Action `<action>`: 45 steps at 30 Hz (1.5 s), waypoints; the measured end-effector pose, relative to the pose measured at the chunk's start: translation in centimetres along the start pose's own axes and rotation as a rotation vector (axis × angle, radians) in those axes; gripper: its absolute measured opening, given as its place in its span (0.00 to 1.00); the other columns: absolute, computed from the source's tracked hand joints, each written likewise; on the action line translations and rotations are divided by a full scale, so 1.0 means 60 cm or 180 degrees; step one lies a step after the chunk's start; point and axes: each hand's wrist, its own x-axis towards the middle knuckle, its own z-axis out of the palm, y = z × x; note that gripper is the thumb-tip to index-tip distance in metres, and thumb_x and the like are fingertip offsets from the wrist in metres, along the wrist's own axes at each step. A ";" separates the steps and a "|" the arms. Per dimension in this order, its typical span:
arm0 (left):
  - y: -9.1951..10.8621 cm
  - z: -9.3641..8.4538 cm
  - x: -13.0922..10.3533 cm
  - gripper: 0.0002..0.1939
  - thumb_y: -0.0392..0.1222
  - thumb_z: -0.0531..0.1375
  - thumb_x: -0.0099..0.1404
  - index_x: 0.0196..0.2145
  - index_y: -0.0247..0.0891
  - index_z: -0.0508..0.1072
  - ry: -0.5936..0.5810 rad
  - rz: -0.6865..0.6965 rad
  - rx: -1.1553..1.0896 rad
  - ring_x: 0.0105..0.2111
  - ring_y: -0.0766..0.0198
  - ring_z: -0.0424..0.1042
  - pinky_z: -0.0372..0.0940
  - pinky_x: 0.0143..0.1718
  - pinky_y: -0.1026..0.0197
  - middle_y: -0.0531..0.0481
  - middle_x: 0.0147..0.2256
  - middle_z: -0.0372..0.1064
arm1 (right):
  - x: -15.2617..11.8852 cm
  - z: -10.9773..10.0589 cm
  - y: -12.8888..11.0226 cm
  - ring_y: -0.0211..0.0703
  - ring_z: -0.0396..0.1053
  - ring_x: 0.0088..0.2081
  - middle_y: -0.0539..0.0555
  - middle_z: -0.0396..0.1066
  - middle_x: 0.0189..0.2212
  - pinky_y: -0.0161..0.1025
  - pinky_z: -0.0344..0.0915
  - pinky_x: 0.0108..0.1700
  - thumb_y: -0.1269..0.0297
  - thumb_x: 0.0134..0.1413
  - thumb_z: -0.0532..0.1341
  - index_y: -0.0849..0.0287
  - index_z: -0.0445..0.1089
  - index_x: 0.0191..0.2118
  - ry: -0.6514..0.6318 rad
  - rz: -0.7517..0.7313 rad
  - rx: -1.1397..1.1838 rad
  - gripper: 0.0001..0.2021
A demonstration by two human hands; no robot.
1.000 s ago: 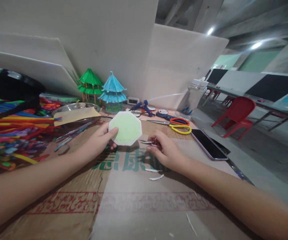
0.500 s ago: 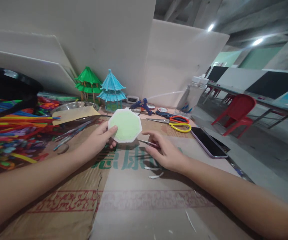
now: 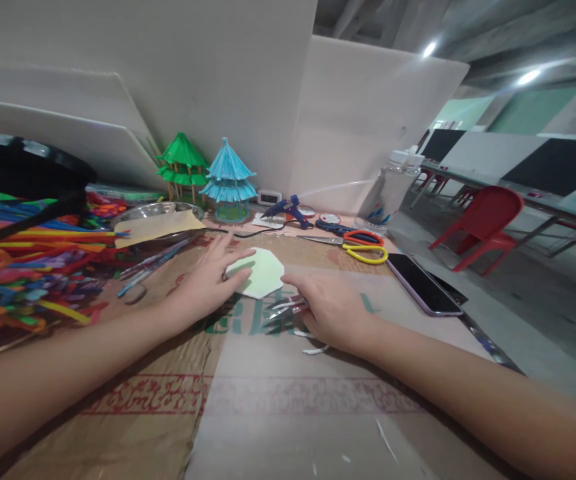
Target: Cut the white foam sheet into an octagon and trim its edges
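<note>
A pale green octagonal piece with a white rim lies low over the cardboard, apparently flat on it. My left hand is at its left side, fingers spread, thumb and forefinger over its edge. My right hand is closed around a thin, shiny metal-bladed tool that points left; motion blurs its kind, and the fingers hide its grip. The right forefinger reaches to the octagon's right edge. White offcut strips lie just below the right hand.
Pipe cleaners heap up at left beside a metal bowl. Green and blue model pavilions stand behind. Farther right are a glue gun, large scissors, a clear bottle and a phone.
The octagon has gone from being held up and tilted toward me to lying low and flatter. My left fingers have spread out. The tool in my right hand has dropped slightly.
</note>
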 end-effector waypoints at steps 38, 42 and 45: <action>0.201 0.046 -0.022 0.09 0.36 0.58 0.66 0.31 0.38 0.78 -0.1845 0.1246 0.0107 0.31 0.60 0.74 0.66 0.34 0.61 0.47 0.31 0.76 | 0.031 0.031 0.082 0.41 0.70 0.32 0.51 0.74 0.31 0.38 0.65 0.37 0.68 0.54 0.58 0.60 0.69 0.37 0.0571 0.1863 0.2090 0.05; 0.255 0.018 -0.055 0.16 0.47 0.67 0.60 0.47 0.45 0.78 -0.2775 0.0626 -0.1675 0.37 0.62 0.77 0.69 0.36 0.66 0.53 0.40 0.80 | 0.032 0.030 0.084 0.39 0.68 0.30 0.50 0.72 0.28 0.37 0.63 0.35 0.67 0.55 0.57 0.60 0.69 0.37 0.0567 0.1916 0.2173 0.05; 0.238 -0.005 -0.046 0.23 0.49 0.66 0.61 0.54 0.48 0.73 -0.2389 0.0791 -0.1419 0.48 0.57 0.75 0.68 0.48 0.60 0.51 0.51 0.76 | 0.031 0.030 0.084 0.38 0.68 0.30 0.49 0.71 0.28 0.36 0.63 0.35 0.65 0.56 0.57 0.59 0.68 0.37 0.0610 0.1889 0.2280 0.06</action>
